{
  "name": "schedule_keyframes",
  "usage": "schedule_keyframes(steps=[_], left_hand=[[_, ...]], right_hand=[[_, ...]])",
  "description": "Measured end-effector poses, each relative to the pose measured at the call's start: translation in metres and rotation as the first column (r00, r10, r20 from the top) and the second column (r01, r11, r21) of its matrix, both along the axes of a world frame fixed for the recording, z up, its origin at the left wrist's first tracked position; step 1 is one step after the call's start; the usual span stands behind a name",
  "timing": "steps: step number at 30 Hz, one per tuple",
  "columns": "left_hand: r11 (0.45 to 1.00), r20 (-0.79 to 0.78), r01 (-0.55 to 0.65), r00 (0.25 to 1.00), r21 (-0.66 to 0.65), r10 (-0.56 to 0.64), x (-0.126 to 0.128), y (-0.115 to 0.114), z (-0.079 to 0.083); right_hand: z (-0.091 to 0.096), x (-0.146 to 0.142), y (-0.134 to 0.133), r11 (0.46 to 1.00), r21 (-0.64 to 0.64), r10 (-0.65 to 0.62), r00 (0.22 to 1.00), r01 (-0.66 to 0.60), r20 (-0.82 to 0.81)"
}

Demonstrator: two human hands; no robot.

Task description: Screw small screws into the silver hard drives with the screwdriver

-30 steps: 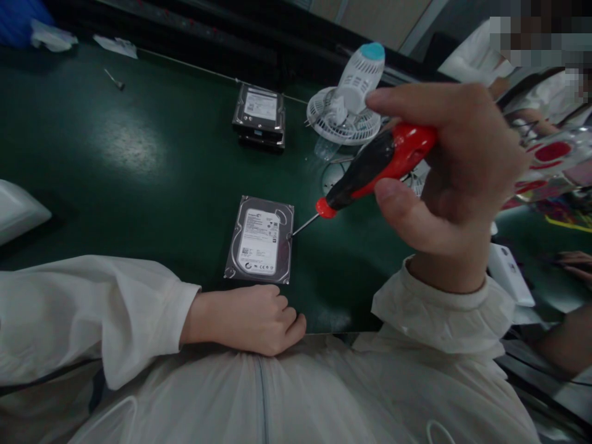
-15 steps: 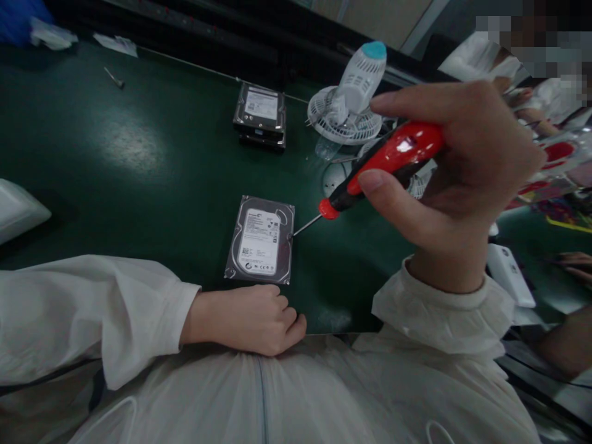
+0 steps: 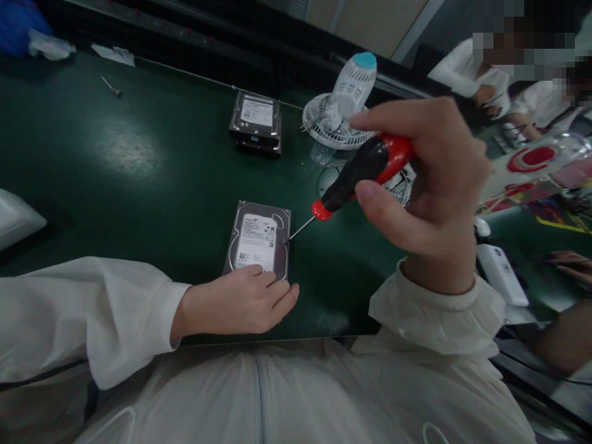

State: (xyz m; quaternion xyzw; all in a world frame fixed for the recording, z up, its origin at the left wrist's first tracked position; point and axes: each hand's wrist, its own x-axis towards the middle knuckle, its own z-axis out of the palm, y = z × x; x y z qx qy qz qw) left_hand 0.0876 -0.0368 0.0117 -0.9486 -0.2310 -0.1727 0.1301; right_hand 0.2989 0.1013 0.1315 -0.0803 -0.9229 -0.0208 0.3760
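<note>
Red-and-black screwdriver (image 3: 365,176) | right hand (image 3: 430,185) clenched round its handle, tip touching right edge of hard drive (image 3: 259,237) (slanted, probably to meet a side screw) | left hand (image 3: 240,302), fingers loosely curled, presses hard drive's near edge, apparently steadying it on green table (image 3: 139,185).

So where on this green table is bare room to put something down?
The widest bare patch lies left of the hard drive, bordered by the white object at the left edge, the stack of drives and the left sleeve. A smaller strip runs between the hard drive and that stack. The right is crowded: fan, screwdriver in the right hand, white device.
</note>
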Motion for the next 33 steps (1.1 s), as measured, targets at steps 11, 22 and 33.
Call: schedule_keyframes(steps=[11, 22, 33], left_hand=[[0.998, 0.021, 0.039, 0.999, -0.051, -0.038, 0.001, 0.001, -0.007], [0.968, 0.081, 0.249, 0.966, -0.040, -0.245, 0.001, 0.003, 0.005], [0.864, 0.095, 0.493, 0.869, -0.097, -0.485, 0.003, -0.003, 0.005]], right_hand=[[0.000, -0.001, -0.004, 0.998, -0.008, -0.055, 0.997, 0.056, 0.062], [-0.001, -0.003, -0.005, 0.998, -0.006, -0.061, 0.997, 0.061, 0.045], [-0.003, 0.000, -0.009, 0.985, -0.157, -0.068, 0.998, 0.067, -0.003]])
